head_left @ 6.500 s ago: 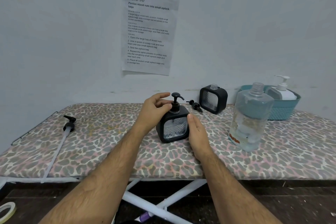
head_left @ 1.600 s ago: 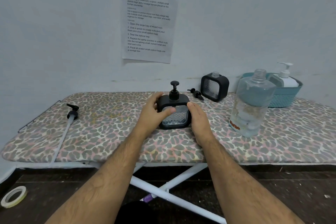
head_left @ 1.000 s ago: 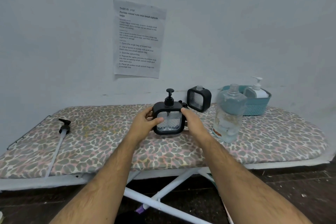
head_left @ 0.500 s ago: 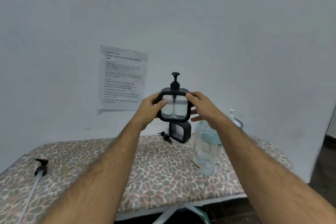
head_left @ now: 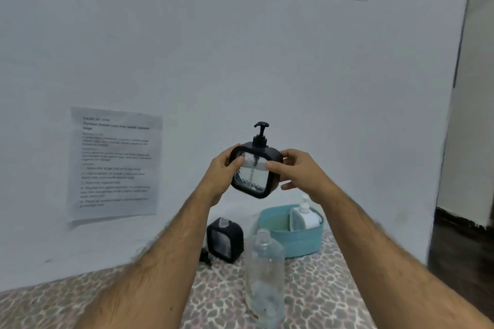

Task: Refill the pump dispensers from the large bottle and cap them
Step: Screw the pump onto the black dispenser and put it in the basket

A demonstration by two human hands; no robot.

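Note:
I hold a square black dispenser (head_left: 252,179) with a clear window and a black pump on top, raised high above the table in front of the wall. My left hand (head_left: 223,172) grips its left side and my right hand (head_left: 296,171) grips its right side. Below stands the large clear bottle (head_left: 264,278), uncapped. Behind it a second black dispenser (head_left: 226,240) stands without a pump. A loose black pump (head_left: 205,258) lies beside it on the left.
A teal basket (head_left: 302,240) at the back right holds a white pump bottle (head_left: 306,218). The leopard-print board (head_left: 315,296) runs along the wall. A printed sheet (head_left: 115,163) hangs on the wall; a dark doorway opens at the right.
Both hands lifted the capped dispenser off the board to well above it and carried it rightward over the basket area. The view has swung up and right.

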